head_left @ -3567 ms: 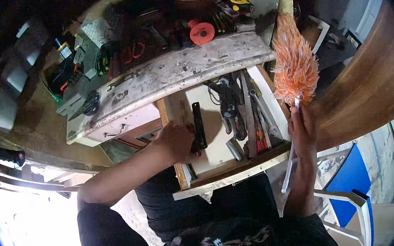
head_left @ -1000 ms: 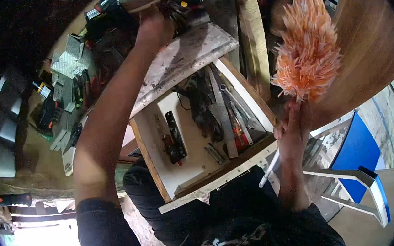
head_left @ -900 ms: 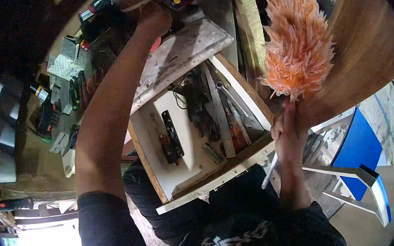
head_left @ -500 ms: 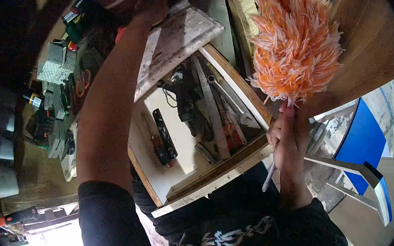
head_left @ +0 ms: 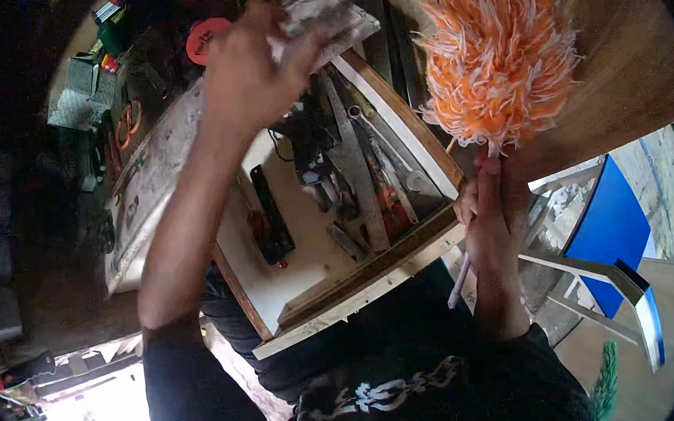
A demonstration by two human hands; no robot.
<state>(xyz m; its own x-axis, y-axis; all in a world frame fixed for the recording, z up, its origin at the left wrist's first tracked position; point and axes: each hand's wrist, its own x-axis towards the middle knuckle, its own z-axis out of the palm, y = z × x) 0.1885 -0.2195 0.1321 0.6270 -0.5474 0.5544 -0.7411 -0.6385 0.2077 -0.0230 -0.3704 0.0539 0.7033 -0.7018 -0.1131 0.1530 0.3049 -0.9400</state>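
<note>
My right hand [head_left: 489, 207] is closed around the thin handle of a fluffy orange-and-white duster [head_left: 501, 53], whose head points up and away from me. The handle's lower end [head_left: 458, 284] sticks out below my fist. My left hand [head_left: 253, 75], blurred by motion, hovers over the far end of an open drawer [head_left: 250, 281]. Its thumb stands apart from the fingers, and nothing shows in it. Inside the drawer lie a combination wrench [head_left: 387, 143], a long flat metal strip [head_left: 355, 163], a black power tool [head_left: 315, 155], and a black flat bar [head_left: 272, 213].
Beyond the drawer is a stained worktop [head_left: 159, 163]. A red round object [head_left: 206, 39] lies by my left hand. Orange-handled scissors [head_left: 128, 124] and a grey patterned box [head_left: 85, 93] are at left. A blue-seated chair [head_left: 610, 231] stands at right, beneath a brown wooden panel [head_left: 626, 65].
My left hand has drawn back from the far end of the worktop toward the drawer, uncovering the red round object. My right hand keeps holding the duster, nearly still.
</note>
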